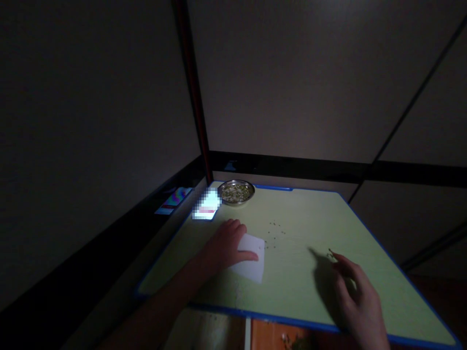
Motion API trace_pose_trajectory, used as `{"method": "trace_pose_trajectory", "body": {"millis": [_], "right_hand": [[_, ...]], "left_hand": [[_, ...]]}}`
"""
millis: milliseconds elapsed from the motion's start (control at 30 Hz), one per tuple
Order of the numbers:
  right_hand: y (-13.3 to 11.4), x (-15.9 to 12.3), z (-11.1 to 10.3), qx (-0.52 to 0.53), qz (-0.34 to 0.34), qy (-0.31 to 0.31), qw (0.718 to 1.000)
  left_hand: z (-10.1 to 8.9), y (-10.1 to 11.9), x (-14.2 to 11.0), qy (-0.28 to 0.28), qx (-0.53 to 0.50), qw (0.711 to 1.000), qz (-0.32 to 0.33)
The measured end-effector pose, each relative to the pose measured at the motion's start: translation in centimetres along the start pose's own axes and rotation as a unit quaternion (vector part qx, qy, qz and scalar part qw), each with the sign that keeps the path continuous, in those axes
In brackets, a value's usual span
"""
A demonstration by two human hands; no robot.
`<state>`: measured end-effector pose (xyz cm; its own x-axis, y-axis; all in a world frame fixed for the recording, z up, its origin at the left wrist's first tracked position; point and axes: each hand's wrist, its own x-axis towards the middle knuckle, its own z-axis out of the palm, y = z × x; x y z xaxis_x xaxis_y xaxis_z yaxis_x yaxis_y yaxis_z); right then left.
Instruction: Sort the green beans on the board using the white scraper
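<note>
My left hand (226, 245) rests on a white card (251, 257) lying on the pale green tabletop (299, 209). The thumb lies across its top, and the other fingers curl over its far left edge. Several tiny dark bits (275, 238) are scattered just right of the card. Over the table's right side, my right hand (357, 291) has its fingertips brought together at a tiny dark sprig (331, 253), too small to make out well. Its shadow falls on the tabletop to the left. A round metal bowl (236, 204) of small greenish and pale pieces stands at the far left.
A lit phone (206, 206), its screen blurred, lies beside the bowl. Blue edging (292, 322) rims the table. Below the front edge is an orange surface (268, 335) with dark debris. Walls (284, 87) stand behind and to the left.
</note>
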<state>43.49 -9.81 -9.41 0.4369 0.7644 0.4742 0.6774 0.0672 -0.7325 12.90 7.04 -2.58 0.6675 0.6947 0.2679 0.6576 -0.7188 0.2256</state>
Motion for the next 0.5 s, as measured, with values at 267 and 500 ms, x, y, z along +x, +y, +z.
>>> {"method": "trace_pose_trajectory", "body": {"millis": [267, 500], "right_hand": [[0.0, -0.2, 0.6, -0.056, -0.033, -0.037, 0.997], [-0.5, -0.1, 0.1, -0.071, -0.039, -0.057, 0.995]], "left_hand": [[0.1, -1.6, -2.4, -0.016, 0.001, 0.999, -0.047], [-0.2, -0.9, -4.7, -0.033, -0.011, 0.996, -0.078]]}}
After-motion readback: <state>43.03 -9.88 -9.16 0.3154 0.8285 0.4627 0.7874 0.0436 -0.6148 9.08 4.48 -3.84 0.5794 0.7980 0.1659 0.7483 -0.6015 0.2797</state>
